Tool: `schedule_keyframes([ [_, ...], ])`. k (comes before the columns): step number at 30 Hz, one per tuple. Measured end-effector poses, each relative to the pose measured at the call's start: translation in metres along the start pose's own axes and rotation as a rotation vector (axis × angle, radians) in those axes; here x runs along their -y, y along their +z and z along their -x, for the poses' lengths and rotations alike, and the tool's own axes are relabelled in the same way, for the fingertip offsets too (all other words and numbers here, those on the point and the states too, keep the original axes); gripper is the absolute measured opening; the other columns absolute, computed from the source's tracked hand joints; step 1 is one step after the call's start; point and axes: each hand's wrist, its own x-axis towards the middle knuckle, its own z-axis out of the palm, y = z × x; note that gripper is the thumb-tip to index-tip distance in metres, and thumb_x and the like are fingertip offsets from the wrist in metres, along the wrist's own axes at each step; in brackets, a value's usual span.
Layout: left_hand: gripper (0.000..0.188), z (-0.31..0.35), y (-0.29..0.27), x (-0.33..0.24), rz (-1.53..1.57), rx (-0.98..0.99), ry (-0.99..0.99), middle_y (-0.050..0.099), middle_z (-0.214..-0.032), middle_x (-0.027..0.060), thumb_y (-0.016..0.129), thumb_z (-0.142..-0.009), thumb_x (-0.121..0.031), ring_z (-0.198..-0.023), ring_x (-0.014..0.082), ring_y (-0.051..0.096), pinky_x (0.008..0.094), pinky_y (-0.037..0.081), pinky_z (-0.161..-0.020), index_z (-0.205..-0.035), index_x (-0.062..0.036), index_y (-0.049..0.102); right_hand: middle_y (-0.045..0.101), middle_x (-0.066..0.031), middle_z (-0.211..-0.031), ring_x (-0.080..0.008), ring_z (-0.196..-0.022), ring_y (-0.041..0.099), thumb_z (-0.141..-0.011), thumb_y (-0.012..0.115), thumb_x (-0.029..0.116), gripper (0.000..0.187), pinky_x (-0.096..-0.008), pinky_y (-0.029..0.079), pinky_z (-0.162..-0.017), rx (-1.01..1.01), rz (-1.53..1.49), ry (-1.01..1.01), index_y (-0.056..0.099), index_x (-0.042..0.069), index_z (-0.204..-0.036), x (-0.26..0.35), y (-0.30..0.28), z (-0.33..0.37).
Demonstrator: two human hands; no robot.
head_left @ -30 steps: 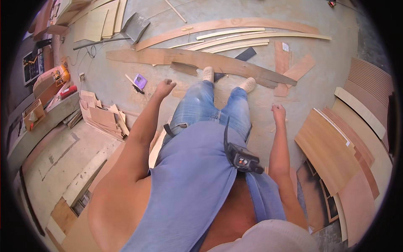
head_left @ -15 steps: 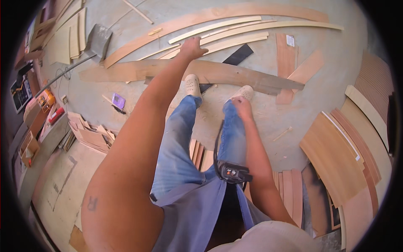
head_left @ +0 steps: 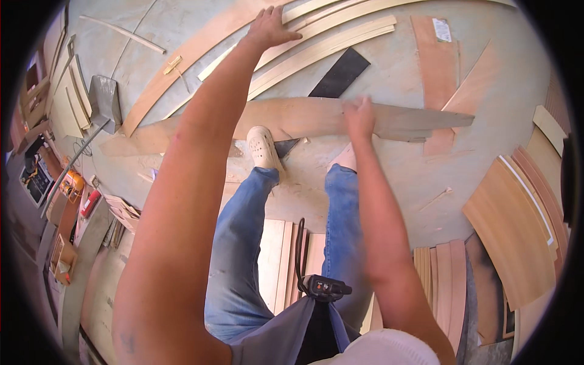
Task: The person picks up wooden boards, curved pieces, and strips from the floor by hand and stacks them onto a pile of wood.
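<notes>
My left hand (head_left: 271, 27) reaches far forward, fingers spread, over the pale curved wood strips (head_left: 328, 45) lying on the concrete floor. My right hand (head_left: 359, 115) is lower, blurred, touching the long irregular plywood board (head_left: 304, 118) that lies across in front of my feet; whether it grips the board I cannot tell. My white shoes (head_left: 263, 146) and blue jeans stand just behind that board. A black device (head_left: 322, 287) hangs at my waist.
A black strip (head_left: 340, 73) lies beyond the board. Reddish veneer pieces (head_left: 435, 61) sit at upper right, curved laminated panels (head_left: 517, 225) at right, flat boards (head_left: 277, 261) under my legs. A metal dustpan (head_left: 104, 100) and cluttered shelves (head_left: 55, 201) are at left.
Both arms have stretched further forward as I bend down: the left hand moved out over the curved strips, the right hand came onto the long board.
</notes>
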Motion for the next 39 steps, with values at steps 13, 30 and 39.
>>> schedule_keyframes([
  [13,0.095,0.008,0.040,-0.009,0.123,0.248,-0.097,0.047,-0.120,0.0203,0.075,-0.049,-0.063,-0.110,0.0318,0.050,0.0389,0.044,-0.091,-0.119,-0.0026,0.053,0.061,-0.0230,-0.099,-0.0290,-0.090,0.058,-0.060,0.080,0.035,0.066,-0.0359,0.045,-0.082,0.055,-0.440,0.413,0.055,-0.012,-0.098,0.004,0.041,-0.075],
  [30,0.104,0.056,0.070,-0.066,0.543,0.576,-0.012,0.054,-0.114,0.0255,0.073,-0.052,-0.066,-0.105,0.0347,0.055,0.0380,0.041,-0.093,-0.120,0.0077,0.048,0.061,-0.0076,-0.103,-0.0181,-0.098,0.055,-0.064,0.074,0.010,0.047,-0.0299,0.040,-0.087,0.332,-0.997,0.363,0.058,-0.001,-0.107,-0.021,0.015,-0.070],
  [39,0.078,0.080,0.070,-0.075,0.400,0.485,0.170,0.060,-0.108,0.0167,0.081,-0.053,-0.032,-0.103,0.0282,0.056,0.0350,0.042,-0.090,-0.119,-0.0049,0.051,0.062,-0.0072,-0.093,-0.0227,-0.088,0.059,-0.067,0.059,0.000,0.031,-0.0373,0.048,-0.083,0.286,-1.489,0.404,0.058,0.005,-0.097,-0.012,0.018,-0.064],
])
